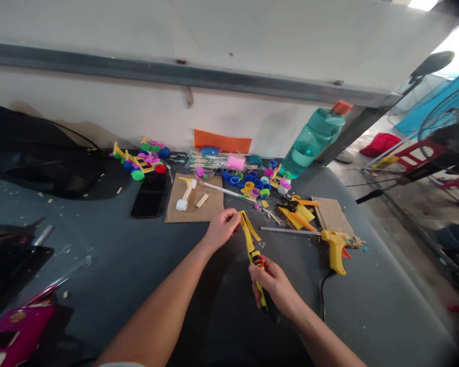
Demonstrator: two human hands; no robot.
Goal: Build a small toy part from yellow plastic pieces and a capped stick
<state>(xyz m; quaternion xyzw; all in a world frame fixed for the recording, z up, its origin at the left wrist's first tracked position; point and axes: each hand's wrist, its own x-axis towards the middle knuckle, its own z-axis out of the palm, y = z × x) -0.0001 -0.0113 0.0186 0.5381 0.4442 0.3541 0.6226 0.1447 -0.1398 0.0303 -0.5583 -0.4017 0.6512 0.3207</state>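
My right hand (271, 280) is wrapped around a yellow-and-black hand tool with a red part (258, 261), which looks like a utility knife. At the tool's far end, my left hand (224, 228) pinches the tip of a yellow strip (247, 229). A narrower flap of yellow (254, 230) splits off to the right of it. Exactly where the blade meets the strip is too small to make out. Left of the strip lies a cardboard piece (172, 209) bearing a small stick piece with white rollers (182, 205) and short wooden sticks (202, 200).
Behind my hands are coloured bottle caps (257, 183), a tilted teal water bottle (309, 140) and an orange sheet (222, 141). A yellow glue gun (335, 250) with its cord lies at right. A black phone (150, 196) and stick-and-cap models (141, 162) are at left.
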